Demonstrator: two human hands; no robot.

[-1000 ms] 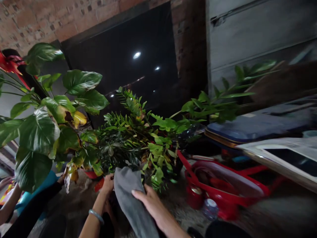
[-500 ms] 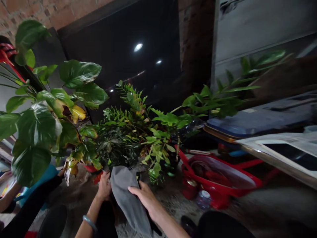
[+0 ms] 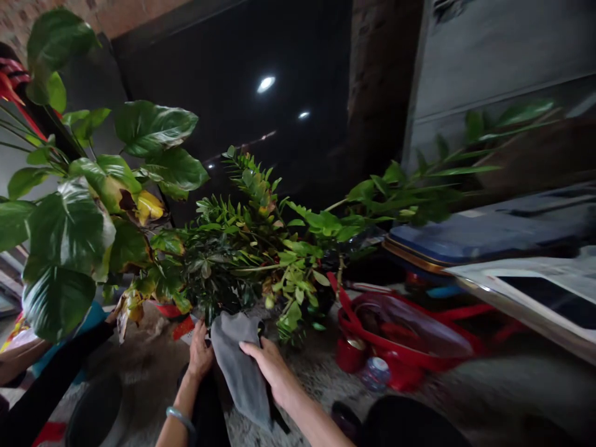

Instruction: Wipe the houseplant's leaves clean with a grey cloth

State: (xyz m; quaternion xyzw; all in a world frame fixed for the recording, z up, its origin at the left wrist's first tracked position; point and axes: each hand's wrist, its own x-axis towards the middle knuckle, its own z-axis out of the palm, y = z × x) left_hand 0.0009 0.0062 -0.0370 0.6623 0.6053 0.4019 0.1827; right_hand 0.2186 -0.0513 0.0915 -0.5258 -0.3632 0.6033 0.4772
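A grey cloth piece [image 3: 239, 366], long and slightly creased, hangs low in front of me. My right hand [image 3: 274, 372] grips its right side, thumb lying on top and the other fingers hidden behind it. A dark strip shows under the cloth's lower right edge. My left hand [image 3: 200, 354], with a pale bangle [image 3: 180, 419] on the wrist, is at the cloth's upper left edge. Its fingers look stretched out, and I cannot tell whether they touch the cloth. Just beyond that hand lies a small red and white item [image 3: 184, 329].
Leafy potted plants [image 3: 261, 248] spread ahead, with a large-leaved one [image 3: 69, 230] at left. A red basket-like container [image 3: 414, 335], a red jar [image 3: 350, 354] and a plastic bottle [image 3: 376, 374] stand right. Another person's arm [image 3: 23, 360] enters at left, near a dark bucket [image 3: 95, 410].
My left hand's fingers have straightened from a bent hold at the cloth's edge. The cloth's lower end has shifted slightly up and left, still in my right hand. The view has tilted slightly.
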